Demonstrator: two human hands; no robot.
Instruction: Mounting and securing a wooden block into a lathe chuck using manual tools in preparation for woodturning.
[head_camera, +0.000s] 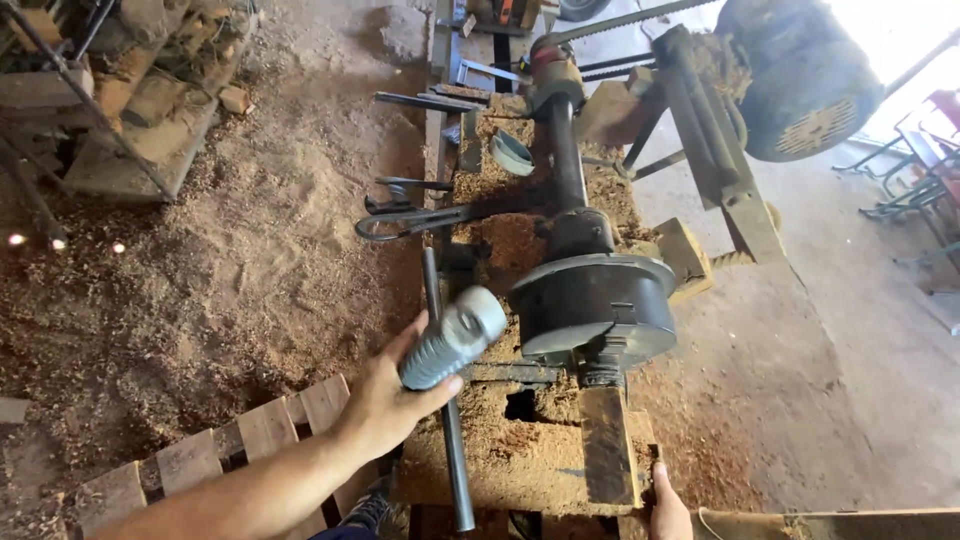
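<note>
My left hand (385, 405) is closed around a grey metal threaded piece (455, 338) with a thick round head. It holds the piece tilted, just left of the lathe's dark round chuck (595, 300). A thick shaft (565, 150) runs from the chuck towards the far end. At the bottom edge of the view my right hand (668, 508) touches the edge of the sawdust-covered lathe bed (520, 450), beside a dark flat bar (608, 445) that sticks out under the chuck. Most of this hand is cut off, so its grip is unclear.
A long steel rod (455, 460) lies along the bed's left side. Metal calipers (405, 222) rest further back. A big dark motor (800, 80) stands at the far right. Wooden pallet slats (240, 440) and sawdust cover the floor at left, with stacked wood (140, 90) beyond.
</note>
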